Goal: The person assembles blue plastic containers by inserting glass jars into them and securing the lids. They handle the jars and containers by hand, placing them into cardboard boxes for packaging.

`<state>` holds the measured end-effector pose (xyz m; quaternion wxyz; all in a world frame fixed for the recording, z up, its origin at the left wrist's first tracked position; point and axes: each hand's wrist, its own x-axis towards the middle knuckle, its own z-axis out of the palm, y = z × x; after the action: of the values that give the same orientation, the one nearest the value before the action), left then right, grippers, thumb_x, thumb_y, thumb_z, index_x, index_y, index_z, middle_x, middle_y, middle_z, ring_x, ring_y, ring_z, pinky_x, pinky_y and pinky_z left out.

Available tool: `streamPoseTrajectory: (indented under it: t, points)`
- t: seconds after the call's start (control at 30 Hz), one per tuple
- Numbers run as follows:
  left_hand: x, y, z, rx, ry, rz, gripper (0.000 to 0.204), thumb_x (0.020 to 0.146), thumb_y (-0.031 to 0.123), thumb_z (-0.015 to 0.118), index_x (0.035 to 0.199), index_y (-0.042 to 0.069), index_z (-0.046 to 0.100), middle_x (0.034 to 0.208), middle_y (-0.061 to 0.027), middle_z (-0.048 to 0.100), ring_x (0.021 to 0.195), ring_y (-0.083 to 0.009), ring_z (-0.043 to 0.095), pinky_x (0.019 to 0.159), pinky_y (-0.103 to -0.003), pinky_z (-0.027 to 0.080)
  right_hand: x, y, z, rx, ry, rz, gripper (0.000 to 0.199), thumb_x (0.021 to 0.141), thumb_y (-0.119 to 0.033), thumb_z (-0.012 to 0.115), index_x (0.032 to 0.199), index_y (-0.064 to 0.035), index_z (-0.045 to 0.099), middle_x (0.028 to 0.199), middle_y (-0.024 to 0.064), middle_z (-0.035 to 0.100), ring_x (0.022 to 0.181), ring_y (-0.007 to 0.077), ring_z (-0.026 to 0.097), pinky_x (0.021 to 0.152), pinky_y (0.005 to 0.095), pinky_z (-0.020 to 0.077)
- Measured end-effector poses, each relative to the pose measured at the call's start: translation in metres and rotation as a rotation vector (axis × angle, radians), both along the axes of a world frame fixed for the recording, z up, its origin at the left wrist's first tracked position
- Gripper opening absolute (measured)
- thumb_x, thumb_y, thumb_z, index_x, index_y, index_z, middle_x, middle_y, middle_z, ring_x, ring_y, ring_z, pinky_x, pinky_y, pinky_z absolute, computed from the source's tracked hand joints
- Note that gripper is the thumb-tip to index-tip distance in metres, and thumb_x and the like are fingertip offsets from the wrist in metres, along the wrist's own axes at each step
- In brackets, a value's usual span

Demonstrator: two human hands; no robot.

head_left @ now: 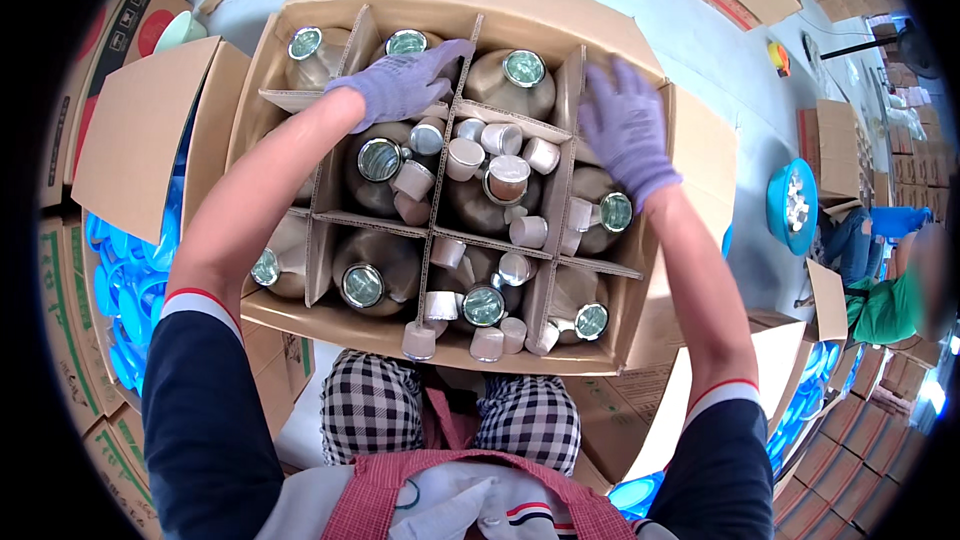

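A cardboard carton (630, 35) with crossed cardboard dividers (375, 224) stands before me. Most compartments hold a round-bodied, grey-brown glass flask liner (387, 275) with a greenish open mouth. Small whitish cylindrical stoppers (529, 231) lie among the liners, mostly in the middle and near compartments. My left hand (410, 80), in a purple glove, is over the far-left dividers, fingers stretched toward the middle divider; it partly covers a liner there. My right hand (628, 130), gloved alike, is over the far-right compartment, fingers apart and slightly blurred. It hides what lies beneath. I see nothing in either hand.
An open carton of blue plastic parts (125, 285) stands at the left, with more blue parts (805, 385) at the right. A blue basin (775, 208) holding small pale pieces is on the floor. Stacked cartons (845, 445) line the right; a person in green (885, 305) is there.
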<state>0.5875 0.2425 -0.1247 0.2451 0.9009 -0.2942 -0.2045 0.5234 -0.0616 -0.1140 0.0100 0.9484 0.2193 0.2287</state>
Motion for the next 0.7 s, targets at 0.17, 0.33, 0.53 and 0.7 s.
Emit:
streamPoseTrajectory:
  t: [0.17, 0.33, 0.53, 0.7]
  points:
    - [-0.012, 0.001, -0.001, -0.043, -0.224, 0.113, 0.055, 0.089, 0.016, 0.059, 0.139, 0.012, 0.038, 0.129, -0.0175, 0.053, 0.117, -0.0389, 0.054, 0.100, -0.042, 0.044, -0.057, 0.074, 0.035, 0.183, 0.630, 0.137, 0.041, 0.087, -0.029, 0.064, 0.123, -0.0108, 0.054, 0.109, 0.0150, 0.059, 0.093, 0.0292, 0.062, 0.075, 0.0414, 0.0520]
    - [0.025, 0.020, 0.018, 0.035, -0.437, 0.275, 0.039, 0.087, 0.029, 0.062, 0.117, 0.006, 0.059, 0.123, -0.0150, 0.056, 0.110, -0.0344, 0.058, 0.095, -0.042, 0.047, -0.104, 0.074, 0.003, 0.206, 0.426, 0.130, 0.059, 0.080, -0.024, 0.067, 0.132, -0.0096, 0.045, 0.133, 0.0200, 0.046, 0.109, 0.0332, 0.056, 0.092, 0.0442, 0.0462]
    - [0.043, -0.014, 0.006, 0.433, -0.476, 0.339, 0.046, 0.089, 0.049, 0.053, 0.111, 0.009, 0.063, 0.111, -0.0171, 0.060, 0.105, -0.0331, 0.060, 0.091, -0.044, 0.046, -0.104, 0.086, 0.007, 0.140, 0.378, 0.119, 0.061, 0.080, -0.033, 0.067, 0.129, -0.0037, 0.047, 0.134, 0.0191, 0.045, 0.125, 0.0337, 0.042, 0.106, 0.0512, 0.0304]
    - [0.037, -0.014, -0.013, 0.386, -0.584, 0.013, 0.036, 0.092, 0.042, 0.053, 0.111, 0.014, 0.064, 0.112, -0.0160, 0.060, 0.104, -0.0346, 0.060, 0.090, -0.046, 0.047, -0.093, 0.060, 0.015, 0.284, 0.359, 0.154, 0.044, 0.085, -0.027, 0.063, 0.121, -0.0049, 0.054, 0.130, 0.0179, 0.051, 0.119, 0.0342, 0.050, 0.098, 0.0469, 0.0405]
